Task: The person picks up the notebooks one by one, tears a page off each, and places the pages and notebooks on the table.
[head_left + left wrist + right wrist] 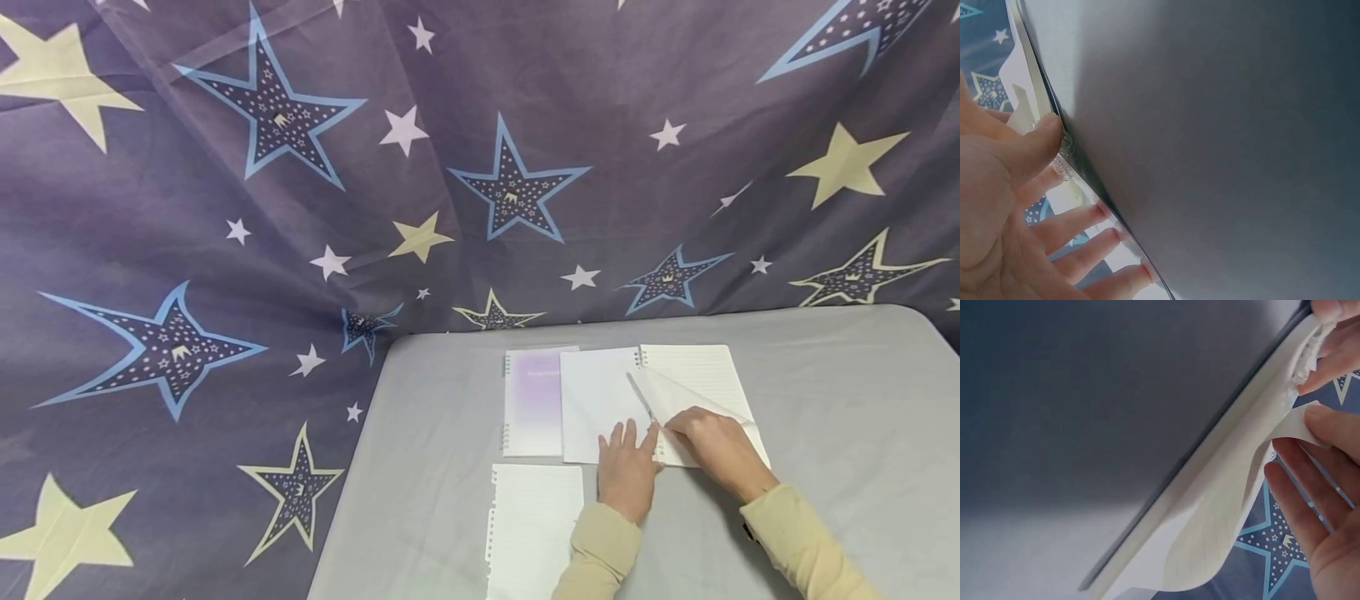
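Note:
An open ring-bound notebook [598,400] lies on the table, its plain white side to the left and lined pages to the right. My left hand [628,475] presses on the lower part of the plain side with spread fingers, its thumb beside the binding rings [1066,150]. With my right hand [720,450], just right of the rings, I pinch the inner edge of a lined page [686,393]. That page is partly lifted and folds diagonally; in the right wrist view the page [1210,531] bulges in a curve, its edge between thumb and fingers.
A purple-and-white ring-bound notebook [534,408] lies partly under the open one's left side. Below it rests a loose lined sheet [536,525] with a ragged, torn-hole left edge. The grey table [435,433] meets a star-patterned curtain [510,267] at the back.

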